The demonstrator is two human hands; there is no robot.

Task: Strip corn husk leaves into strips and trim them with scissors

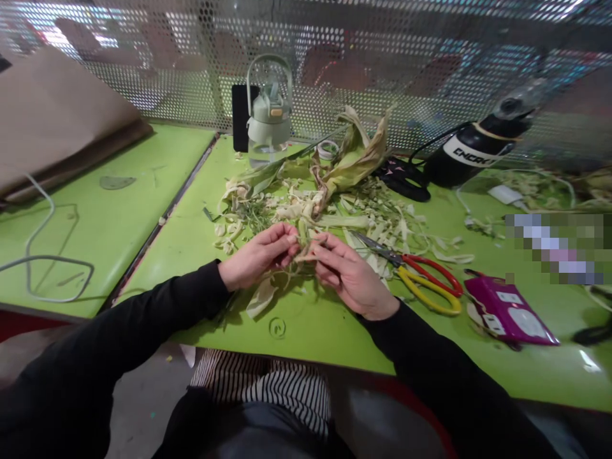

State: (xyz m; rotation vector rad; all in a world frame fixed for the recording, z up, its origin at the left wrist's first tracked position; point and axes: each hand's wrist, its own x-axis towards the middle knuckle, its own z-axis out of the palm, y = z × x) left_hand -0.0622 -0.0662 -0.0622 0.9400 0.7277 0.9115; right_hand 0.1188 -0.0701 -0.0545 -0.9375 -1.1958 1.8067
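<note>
Between my hands is a small strip of corn husk [304, 241], pale green and tan. My left hand [268, 252] is closed, with thumb and finger pinched on one side of it. Across from it, my right hand [347, 271] pinches the other side. Shredded husk pieces [344, 221] are heaped just beyond both hands, and a larger dried husk [356, 159] lies on the pile. To the right of my right hand rest scissors [406, 268] with one red and one yellow handle. A loose husk scrap [262, 296] lies below my hands.
A green table [315, 338] spans the view, with a perforated metal screen [315, 64] behind. Near it stand a lidded bottle [268, 124], a black phone [240, 118] and a black bottle [473, 150]. A purple box [511, 309] lies right; brown paper [62, 115] and grey wire [60, 298] left.
</note>
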